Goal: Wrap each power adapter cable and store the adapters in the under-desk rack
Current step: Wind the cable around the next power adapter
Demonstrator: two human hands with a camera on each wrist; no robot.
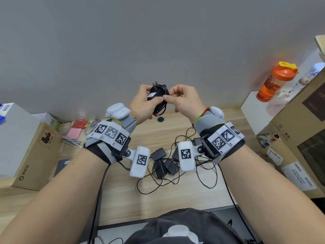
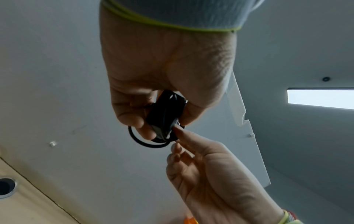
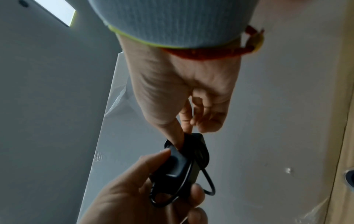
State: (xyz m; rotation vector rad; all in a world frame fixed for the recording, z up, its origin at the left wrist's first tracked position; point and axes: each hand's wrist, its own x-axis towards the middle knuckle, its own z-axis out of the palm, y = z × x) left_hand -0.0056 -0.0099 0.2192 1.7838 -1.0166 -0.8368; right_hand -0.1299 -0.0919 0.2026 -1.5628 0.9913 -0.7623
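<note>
Below your wrists, loose adapters (image 1: 164,164) lie tangled on the desk (image 1: 123,199), not yet wrapped. Your left hand (image 1: 143,103) grips one adapter (image 1: 158,95) held up above the desk; your right hand (image 1: 182,101) pinches its cable (image 3: 207,181) end against the coil. You're likely finishing this wrap: tuck that end, then find the rack, which isn't visible. An orange bottle (image 1: 273,81) at the right holds liquid.
</note>
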